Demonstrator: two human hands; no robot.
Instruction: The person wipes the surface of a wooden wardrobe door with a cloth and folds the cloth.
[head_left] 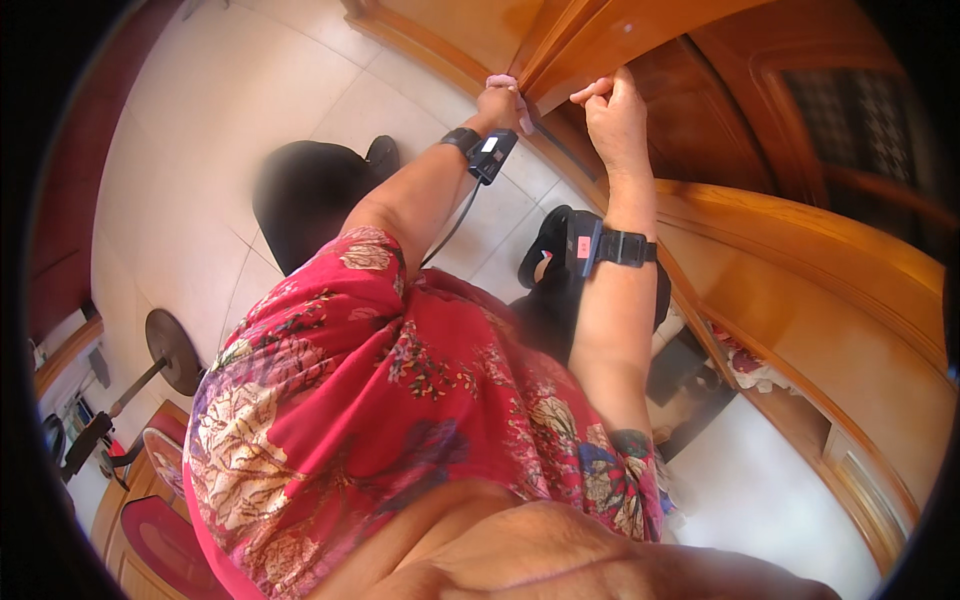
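Note:
My left hand [497, 104] is closed round a pink cloth [525, 118], parts of which stick out past the fingers. It lies against the lower corner of the wooden cabinet front, close to the tiled floor. My right hand [616, 118] is raised at the edge of an orange-brown wooden cabinet door [625, 40]. Its thumb and a finger point left, while the other fingers curl at the door edge and are partly hidden. Both wrists carry black straps with small devices; a cable runs from the left device [492, 155].
Dark wooden panels [720, 110] stand behind the door. A wooden ledge [800, 230] and an open lower compartment with cloth items [745, 360] run along the right. Pale floor tiles [220, 130] lie on the left. A round dark disc on a bar [172, 352] and a red chair [165, 545] stand at lower left.

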